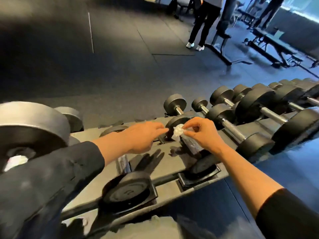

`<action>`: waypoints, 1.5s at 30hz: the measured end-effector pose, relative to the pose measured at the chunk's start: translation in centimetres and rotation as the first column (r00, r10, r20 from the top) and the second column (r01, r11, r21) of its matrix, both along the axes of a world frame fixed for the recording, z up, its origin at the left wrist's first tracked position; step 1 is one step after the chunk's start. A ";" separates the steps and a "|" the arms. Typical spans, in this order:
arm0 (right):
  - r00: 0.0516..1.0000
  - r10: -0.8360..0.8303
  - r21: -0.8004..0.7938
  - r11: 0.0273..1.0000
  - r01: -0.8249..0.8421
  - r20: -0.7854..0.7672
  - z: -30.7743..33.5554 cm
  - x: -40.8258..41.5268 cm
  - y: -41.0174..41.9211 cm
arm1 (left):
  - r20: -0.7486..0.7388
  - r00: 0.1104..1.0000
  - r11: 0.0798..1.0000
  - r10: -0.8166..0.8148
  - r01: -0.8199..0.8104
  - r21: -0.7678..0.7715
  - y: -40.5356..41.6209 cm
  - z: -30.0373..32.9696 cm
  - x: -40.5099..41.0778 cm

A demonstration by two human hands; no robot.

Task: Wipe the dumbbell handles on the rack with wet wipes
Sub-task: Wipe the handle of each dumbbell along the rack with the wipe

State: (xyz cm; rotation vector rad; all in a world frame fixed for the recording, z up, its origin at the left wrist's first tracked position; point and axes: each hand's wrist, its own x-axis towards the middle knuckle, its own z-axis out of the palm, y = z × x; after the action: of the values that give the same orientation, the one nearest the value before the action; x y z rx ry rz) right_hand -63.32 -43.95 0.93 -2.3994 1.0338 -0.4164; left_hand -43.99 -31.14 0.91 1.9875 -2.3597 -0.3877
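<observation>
Up top, right hand (200, 133) fingers pinch crumpled white wipe (177, 132); left hand (141, 138) fingers straight, apart.

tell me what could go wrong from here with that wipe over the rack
1. The right hand only pinches the crumpled wet wipe at its edge, so it may drop onto the rack.
2. The wipe is balled small; it may cover little of the dumbbell handle below.
3. The left hand reaches in open; fingers could get caught between dumbbell heads.
</observation>
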 end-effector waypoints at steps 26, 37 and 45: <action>0.992 0.079 0.116 0.991 -0.067 -0.097 -1.2 -1.6 -5.2 | -0.282 0.932 0.972 0.228 -0.201 0.123 -5.1 -5.8 -2.4; 0.854 0.206 -0.028 0.968 -0.249 -0.478 -2.0 2.1 -4.0 | -0.486 0.871 0.994 0.069 -0.099 -0.036 -8.0 -6.7 -1.2; 0.855 0.127 -0.058 0.982 -0.180 -0.503 -1.0 2.7 -4.4 | -0.580 0.814 0.995 0.026 -0.079 -0.067 -7.9 -7.7 -0.8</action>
State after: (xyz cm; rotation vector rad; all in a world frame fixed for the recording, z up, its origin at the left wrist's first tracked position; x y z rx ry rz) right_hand -60.63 -48.39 -0.10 -2.7337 1.0296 0.2342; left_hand -44.79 -39.07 -6.75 1.5849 -1.8925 -0.7488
